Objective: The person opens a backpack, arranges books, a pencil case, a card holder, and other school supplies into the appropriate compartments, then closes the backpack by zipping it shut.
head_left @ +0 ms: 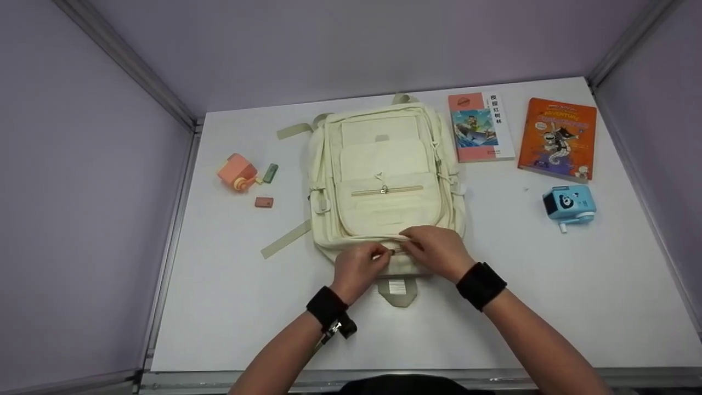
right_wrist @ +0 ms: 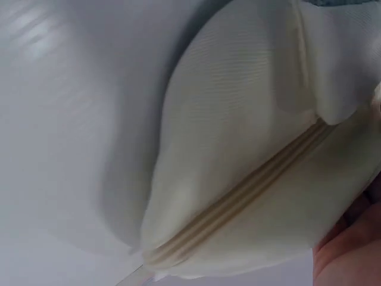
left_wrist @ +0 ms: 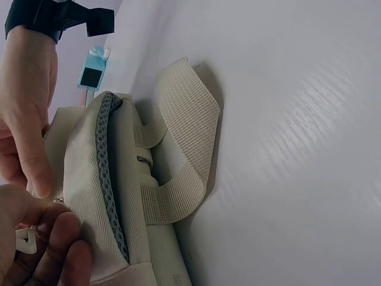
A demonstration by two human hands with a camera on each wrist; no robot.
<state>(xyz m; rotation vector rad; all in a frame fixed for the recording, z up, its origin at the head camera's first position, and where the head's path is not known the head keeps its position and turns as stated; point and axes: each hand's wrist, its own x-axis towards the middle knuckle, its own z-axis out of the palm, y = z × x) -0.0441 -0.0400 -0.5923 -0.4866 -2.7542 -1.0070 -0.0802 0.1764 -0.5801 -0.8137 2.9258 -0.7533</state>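
A cream backpack point(head_left: 384, 159) lies flat on the white table, its top toward the person. My left hand point(head_left: 355, 270) pinches a small zipper pull at the bag's near end, with the fingertips bent together. Just right of it, my right hand point(head_left: 440, 251) grips the fabric edge beside the same zipper. In the left wrist view the fingertips of both hands almost meet, and a whitish pull loop point(left_wrist: 25, 241) shows at the left hand. The right wrist view shows a closed zipper point(right_wrist: 238, 193) along the bag's side; only part of that hand is visible there.
Left of the bag are an orange pencil sharpener point(head_left: 237, 171), a green eraser point(head_left: 270, 173) and a reddish eraser point(head_left: 264, 202). On the right lie a pink-and-white book point(head_left: 476, 129), an orange book point(head_left: 559, 137) and a blue pencil sharpener point(head_left: 570, 204). Purple panels border the table.
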